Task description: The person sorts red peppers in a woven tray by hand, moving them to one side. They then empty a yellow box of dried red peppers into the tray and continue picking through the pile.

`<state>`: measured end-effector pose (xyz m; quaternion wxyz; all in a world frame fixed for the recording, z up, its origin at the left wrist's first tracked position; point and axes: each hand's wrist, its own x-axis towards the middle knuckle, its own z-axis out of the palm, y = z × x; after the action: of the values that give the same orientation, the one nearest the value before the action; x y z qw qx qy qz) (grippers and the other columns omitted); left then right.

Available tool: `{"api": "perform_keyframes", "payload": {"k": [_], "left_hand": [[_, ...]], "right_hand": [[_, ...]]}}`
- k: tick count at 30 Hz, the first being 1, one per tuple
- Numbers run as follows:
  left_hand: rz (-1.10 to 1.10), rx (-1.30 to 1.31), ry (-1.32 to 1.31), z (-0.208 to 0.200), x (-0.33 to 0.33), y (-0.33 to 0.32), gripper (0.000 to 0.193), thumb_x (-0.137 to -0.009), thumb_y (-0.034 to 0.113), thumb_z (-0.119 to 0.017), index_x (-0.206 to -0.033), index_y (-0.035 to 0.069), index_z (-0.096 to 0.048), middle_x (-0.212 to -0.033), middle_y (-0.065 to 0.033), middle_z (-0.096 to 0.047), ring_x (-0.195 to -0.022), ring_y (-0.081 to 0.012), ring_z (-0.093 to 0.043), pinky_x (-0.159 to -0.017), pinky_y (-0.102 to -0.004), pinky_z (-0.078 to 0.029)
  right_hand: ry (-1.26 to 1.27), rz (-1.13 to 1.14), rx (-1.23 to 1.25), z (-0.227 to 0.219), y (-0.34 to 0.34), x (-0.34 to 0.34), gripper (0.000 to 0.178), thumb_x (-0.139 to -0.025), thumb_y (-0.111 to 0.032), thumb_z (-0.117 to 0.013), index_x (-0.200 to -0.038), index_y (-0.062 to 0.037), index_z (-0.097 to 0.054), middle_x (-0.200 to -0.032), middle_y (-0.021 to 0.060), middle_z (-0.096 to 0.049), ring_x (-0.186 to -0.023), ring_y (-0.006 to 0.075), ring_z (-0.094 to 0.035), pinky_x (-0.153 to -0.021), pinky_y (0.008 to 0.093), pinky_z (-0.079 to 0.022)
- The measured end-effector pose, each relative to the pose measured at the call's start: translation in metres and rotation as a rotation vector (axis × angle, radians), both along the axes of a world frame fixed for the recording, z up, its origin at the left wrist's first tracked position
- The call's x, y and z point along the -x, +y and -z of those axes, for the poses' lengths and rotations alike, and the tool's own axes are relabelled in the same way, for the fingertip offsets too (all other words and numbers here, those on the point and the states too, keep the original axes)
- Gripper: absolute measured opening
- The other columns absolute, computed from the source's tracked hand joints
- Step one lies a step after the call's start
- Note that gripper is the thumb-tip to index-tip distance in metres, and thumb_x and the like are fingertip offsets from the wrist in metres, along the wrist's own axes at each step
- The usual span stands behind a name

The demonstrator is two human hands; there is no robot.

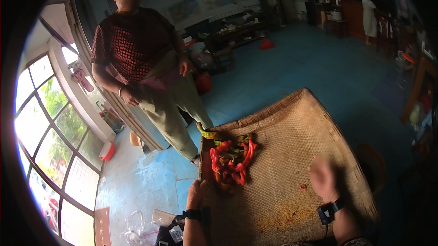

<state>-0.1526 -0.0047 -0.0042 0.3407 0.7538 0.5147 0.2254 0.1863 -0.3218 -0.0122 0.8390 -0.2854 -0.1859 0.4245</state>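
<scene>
A large square woven bamboo tray (pixel 283 150) with a raised rim slants in front of me. My left hand (pixel 196 194) holds its left rim, the fingers partly hidden by the edge. A heap of wrinkled red chili peppers (pixel 232 160), some with green parts, lies in the tray's left part. One yellow-green pepper (pixel 207 132) rests at the far left corner. My right hand (pixel 323 180) is over the tray's right half, its fingers smeared by motion. Pale yellow seeds (pixel 285 214) are scattered over the near part, and a small red scrap (pixel 303 186) lies close to my right hand.
A person (pixel 137 54) in a dark red patterned shirt stands just beyond the tray's far left corner. Another person (pixel 368 18) stands far right by furniture. A red basin (pixel 107 151) sits near the window at left. A clear plastic bag (pixel 134 227) lies at lower left.
</scene>
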Motion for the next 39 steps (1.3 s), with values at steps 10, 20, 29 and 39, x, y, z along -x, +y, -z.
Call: {"api": "perform_keyframes", "payload": {"k": [10,20,29,39], "left_hand": [[-0.019,0.019,0.033,-0.020,-0.007,-0.017,0.043,-0.085,0.039,-0.055,-0.094,-0.004,-0.056,-0.083,-0.0246,-0.062,-0.082,-0.0380,-0.061,-0.069,-0.0433,-0.046],[-0.009,-0.110,0.108,0.008,0.003,0.002,0.045,-0.085,0.041,-0.053,-0.090,-0.003,-0.057,-0.078,-0.0179,-0.062,-0.072,-0.0261,-0.060,-0.063,-0.0398,-0.045],[-0.023,0.012,0.041,0.016,0.008,0.006,0.040,-0.086,0.037,-0.052,-0.090,-0.002,-0.058,-0.074,-0.0162,-0.061,-0.069,-0.0237,-0.060,-0.061,-0.0376,-0.045],[0.101,-0.173,0.138,-0.004,0.000,-0.006,0.043,-0.086,0.038,-0.052,-0.096,-0.003,-0.058,-0.087,-0.0246,-0.062,-0.087,-0.0372,-0.059,-0.073,-0.0434,-0.044]], "right_hand": [[0.092,-0.024,0.067,-0.012,-0.003,0.007,0.050,-0.090,-0.046,-0.050,-0.131,-0.0181,-0.045,-0.084,-0.0005,-0.063,-0.046,0.0026,-0.030,-0.040,0.0168,-0.027],[0.118,-0.038,0.088,-0.007,-0.001,0.005,0.061,-0.089,-0.048,-0.050,-0.136,-0.0117,-0.037,-0.061,-0.0050,-0.042,-0.044,0.0035,-0.031,-0.036,0.0178,-0.027],[0.111,-0.059,0.051,-0.006,-0.003,0.004,0.060,-0.091,-0.046,-0.049,-0.138,-0.0114,-0.035,-0.061,-0.0048,-0.046,-0.044,0.0041,-0.032,-0.037,0.0189,-0.028],[0.087,-0.052,0.044,-0.005,-0.004,0.003,0.060,-0.092,-0.046,-0.047,-0.138,-0.0096,-0.034,-0.061,-0.0043,-0.048,-0.045,0.0038,-0.034,-0.038,0.0197,-0.030]]}}
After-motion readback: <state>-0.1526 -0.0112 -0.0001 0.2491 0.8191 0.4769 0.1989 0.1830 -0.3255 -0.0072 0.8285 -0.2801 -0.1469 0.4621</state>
